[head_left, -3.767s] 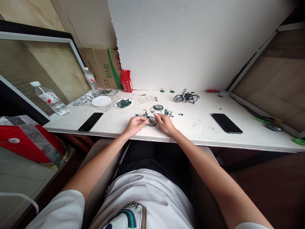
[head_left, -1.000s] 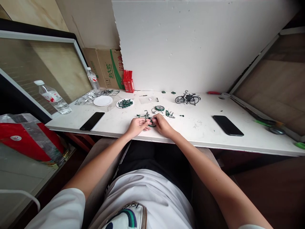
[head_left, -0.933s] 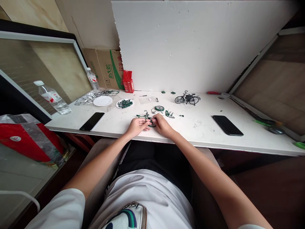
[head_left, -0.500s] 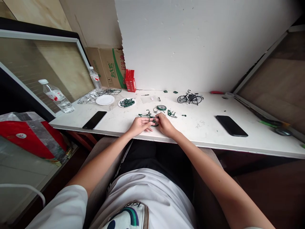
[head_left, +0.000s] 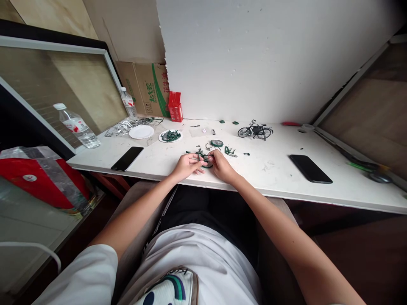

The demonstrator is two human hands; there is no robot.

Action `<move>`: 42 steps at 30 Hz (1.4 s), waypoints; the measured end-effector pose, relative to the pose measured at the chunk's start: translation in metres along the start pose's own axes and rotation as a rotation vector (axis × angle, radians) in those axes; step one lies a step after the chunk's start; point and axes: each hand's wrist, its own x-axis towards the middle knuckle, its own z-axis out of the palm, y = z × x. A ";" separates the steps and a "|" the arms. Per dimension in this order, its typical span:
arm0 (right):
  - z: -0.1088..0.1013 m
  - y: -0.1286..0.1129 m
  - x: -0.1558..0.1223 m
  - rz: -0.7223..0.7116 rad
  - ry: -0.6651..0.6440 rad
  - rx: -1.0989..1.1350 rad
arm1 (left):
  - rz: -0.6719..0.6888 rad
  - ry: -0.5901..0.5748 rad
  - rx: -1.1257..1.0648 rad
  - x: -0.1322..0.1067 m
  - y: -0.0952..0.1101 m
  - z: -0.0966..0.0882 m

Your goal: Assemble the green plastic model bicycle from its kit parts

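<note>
Between my hands near the table's front edge is a small green model bicycle (head_left: 207, 163), partly covered by my fingers. My left hand (head_left: 188, 165) is closed on its frame from the left, thumb toward the middle. My right hand (head_left: 220, 164) pinches at its right side, near the wheel; any small part between those fingertips is too tiny to make out. Just beyond lie loose model wheels (head_left: 216, 143) and a green frame-like part (head_left: 229, 151). A little dark piece (head_left: 246, 154) rests farther right.
A finished-looking black model bicycle (head_left: 255, 130) stands at the back. Green parts fill a small plate (head_left: 161, 138); another white plate (head_left: 141, 132) is beside it. Phones (head_left: 127, 159) (head_left: 310, 168) lie left and right. Water bottles (head_left: 77, 126) and a red box (head_left: 175, 108) stand at the left.
The view has shifted slightly. Both hands stay around the model bicycle, with only small finger movements at its frame and wheel.
</note>
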 end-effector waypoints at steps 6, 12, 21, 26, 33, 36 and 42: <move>0.000 0.000 0.000 -0.017 0.007 0.003 | -0.011 0.010 -0.008 -0.002 0.005 0.002; 0.000 -0.002 0.000 -0.022 -0.005 -0.020 | -0.011 -0.006 0.002 -0.001 0.004 0.002; 0.004 0.001 0.002 -0.057 0.014 -0.030 | -0.009 -0.021 0.016 -0.001 0.002 -0.001; 0.004 0.002 0.001 -0.072 0.015 -0.037 | -0.008 -0.030 0.017 -0.001 0.003 0.000; 0.002 -0.001 0.001 -0.084 0.011 -0.037 | -0.009 -0.037 0.004 0.000 -0.001 -0.001; 0.001 -0.003 0.001 -0.076 0.001 -0.033 | -0.013 -0.029 -0.012 0.000 0.000 0.000; 0.001 -0.003 0.001 -0.057 0.011 -0.019 | -0.009 -0.030 -0.010 0.000 0.001 0.000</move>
